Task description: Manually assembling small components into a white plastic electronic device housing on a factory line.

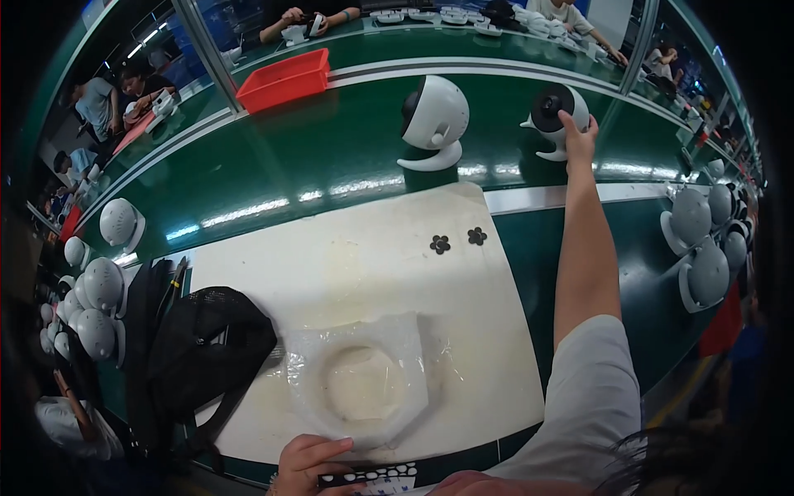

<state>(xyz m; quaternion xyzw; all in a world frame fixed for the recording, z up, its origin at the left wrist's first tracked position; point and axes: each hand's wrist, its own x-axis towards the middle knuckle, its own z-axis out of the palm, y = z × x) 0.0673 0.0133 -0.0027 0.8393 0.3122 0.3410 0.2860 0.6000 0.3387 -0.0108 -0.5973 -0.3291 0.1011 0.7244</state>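
— Head view: where is your right hand?
— My right hand [578, 132] reaches across the green belt [331, 157], fingers closed on a white round camera [556, 116] (a second camera [434, 120] stands well apart).
— And the left?
— My left hand [308, 465] pinches a black-and-white strip [372, 477] beside the plastic bag [364, 384] on the white mat [347, 256].

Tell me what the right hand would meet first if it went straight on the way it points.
The right hand already touches the round white camera unit on the green belt; that unit comes first, though depth is hard to judge.
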